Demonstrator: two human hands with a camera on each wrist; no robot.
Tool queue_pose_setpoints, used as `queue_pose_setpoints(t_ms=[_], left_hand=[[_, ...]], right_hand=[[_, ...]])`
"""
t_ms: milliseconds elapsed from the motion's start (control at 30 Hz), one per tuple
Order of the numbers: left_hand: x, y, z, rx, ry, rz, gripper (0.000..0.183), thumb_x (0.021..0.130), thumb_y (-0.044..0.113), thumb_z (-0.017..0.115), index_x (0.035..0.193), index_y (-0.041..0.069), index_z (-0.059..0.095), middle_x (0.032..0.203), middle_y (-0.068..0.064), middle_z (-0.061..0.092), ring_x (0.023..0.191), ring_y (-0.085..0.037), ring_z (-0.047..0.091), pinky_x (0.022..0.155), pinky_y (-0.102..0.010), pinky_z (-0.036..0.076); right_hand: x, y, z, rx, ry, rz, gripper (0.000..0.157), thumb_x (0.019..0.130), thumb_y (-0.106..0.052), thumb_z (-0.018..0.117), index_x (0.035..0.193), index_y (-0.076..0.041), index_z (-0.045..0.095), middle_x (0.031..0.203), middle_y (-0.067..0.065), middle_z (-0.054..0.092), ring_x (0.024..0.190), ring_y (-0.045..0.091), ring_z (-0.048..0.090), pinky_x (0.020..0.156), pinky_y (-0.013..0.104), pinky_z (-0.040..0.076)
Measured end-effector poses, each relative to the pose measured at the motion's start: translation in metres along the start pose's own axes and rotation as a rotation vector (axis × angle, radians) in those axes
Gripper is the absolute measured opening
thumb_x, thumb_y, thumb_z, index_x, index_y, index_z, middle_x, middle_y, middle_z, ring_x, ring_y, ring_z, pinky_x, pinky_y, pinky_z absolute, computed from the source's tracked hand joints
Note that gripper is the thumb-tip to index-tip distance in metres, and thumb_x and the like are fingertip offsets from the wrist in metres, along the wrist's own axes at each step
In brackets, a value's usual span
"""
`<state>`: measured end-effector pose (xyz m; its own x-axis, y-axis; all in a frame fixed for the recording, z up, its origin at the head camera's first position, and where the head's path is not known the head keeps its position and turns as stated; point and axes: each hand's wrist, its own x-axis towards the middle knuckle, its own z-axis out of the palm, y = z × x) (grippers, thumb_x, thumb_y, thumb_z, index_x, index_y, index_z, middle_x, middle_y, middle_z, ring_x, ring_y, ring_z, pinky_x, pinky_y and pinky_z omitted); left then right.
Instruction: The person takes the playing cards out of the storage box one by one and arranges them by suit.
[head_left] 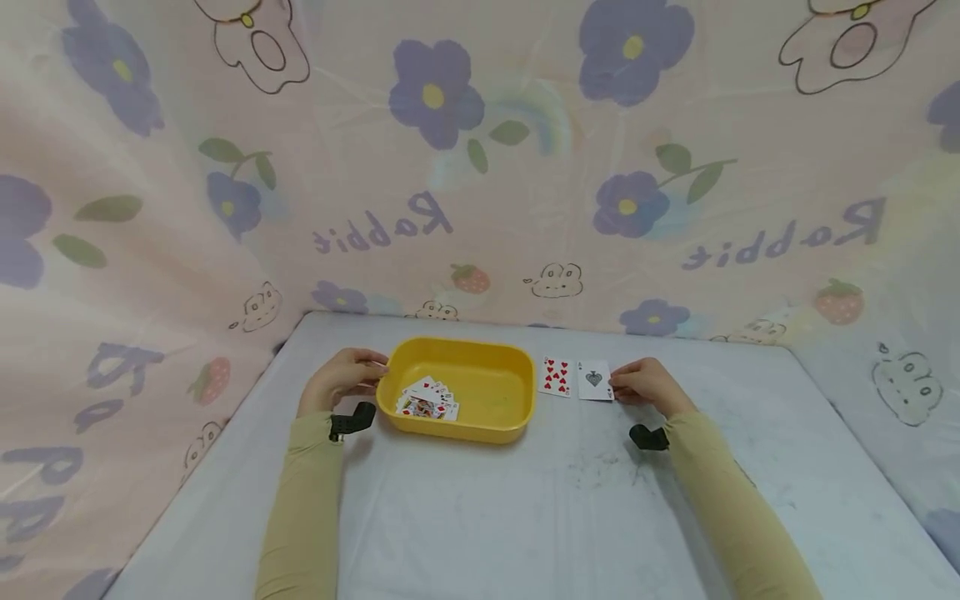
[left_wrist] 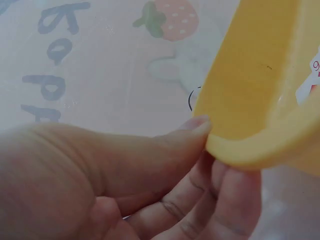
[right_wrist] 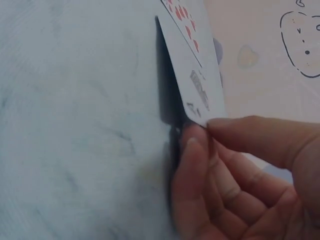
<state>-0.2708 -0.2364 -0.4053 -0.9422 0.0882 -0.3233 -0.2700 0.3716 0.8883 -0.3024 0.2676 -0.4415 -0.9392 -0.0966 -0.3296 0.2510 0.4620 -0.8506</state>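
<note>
At the left end of a yellow plastic basin (head_left: pixel 480 433), my left hand (head_left: pixel 341 381) pinches the rim, thumb on top and fingers below, as the left wrist view shows. Several playing cards (head_left: pixel 423 402) lie in a loose pile in the basin's left part. To the right of the basin, my right hand (head_left: pixel 648 385) pinches the right edge of an ace of spades (head_left: pixel 595 380) between thumb and fingers. In the right wrist view this card (right_wrist: pixel 187 85) is tilted, its near edge casting a shadow. A card with red hearts (head_left: pixel 556 377) lies between it and the basin.
A white cloth covers the table (head_left: pixel 480 517). Behind and beside it hangs a patterned fabric (head_left: pixel 525 167) with flowers and rabbits. Each wrist carries a small black camera mount, one on the left (head_left: pixel 352 421) and one on the right (head_left: pixel 648 437).
</note>
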Motion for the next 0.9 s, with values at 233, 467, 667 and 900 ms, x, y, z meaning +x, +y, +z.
queue_pose_setpoints(t_ms=[233,467,667,900], left_hand=[[0.0026,0.0061,0.0044,0.003,0.014,-0.006,0.037,0.095,0.010,0.060,0.126,-0.007,0.052,0.103,-0.016,0.062,0.082,-0.018,0.061,0.073,-0.030,0.055],[-0.0007,0.0032,0.0028,0.025,0.035,-0.033,0.037,0.094,0.012,0.062,0.124,-0.007,0.053,0.101,-0.015,0.062,0.081,-0.018,0.060,0.075,-0.030,0.055],[-0.0015,0.0006,0.0021,0.045,0.032,-0.031,0.036,0.094,0.012,0.062,0.123,-0.007,0.053,0.100,-0.015,0.062,0.081,-0.019,0.060,0.073,-0.030,0.055],[0.0001,0.0039,0.0030,0.062,0.034,-0.025,0.035,0.095,0.011,0.061,0.123,-0.007,0.053,0.099,-0.015,0.062,0.080,-0.019,0.059,0.071,-0.029,0.055]], right_hand=[[-0.0019,0.0021,-0.0028,-0.005,0.030,-0.001,0.037,0.092,-0.010,0.063,0.119,0.014,0.056,0.084,0.004,0.068,0.071,0.012,0.064,0.071,0.029,0.056],[0.0016,0.0026,0.0011,0.011,0.019,-0.005,0.036,0.092,-0.008,0.063,0.119,0.015,0.057,0.084,0.006,0.069,0.071,0.012,0.065,0.070,0.029,0.056],[0.0006,0.0057,0.0028,0.015,0.032,-0.014,0.032,0.092,-0.006,0.061,0.117,0.015,0.058,0.086,0.009,0.069,0.071,0.013,0.065,0.068,0.029,0.056],[-0.0015,0.0014,0.0005,-0.005,0.073,-0.035,0.032,0.093,-0.008,0.059,0.116,0.014,0.058,0.087,0.010,0.069,0.073,0.013,0.064,0.068,0.029,0.056]])
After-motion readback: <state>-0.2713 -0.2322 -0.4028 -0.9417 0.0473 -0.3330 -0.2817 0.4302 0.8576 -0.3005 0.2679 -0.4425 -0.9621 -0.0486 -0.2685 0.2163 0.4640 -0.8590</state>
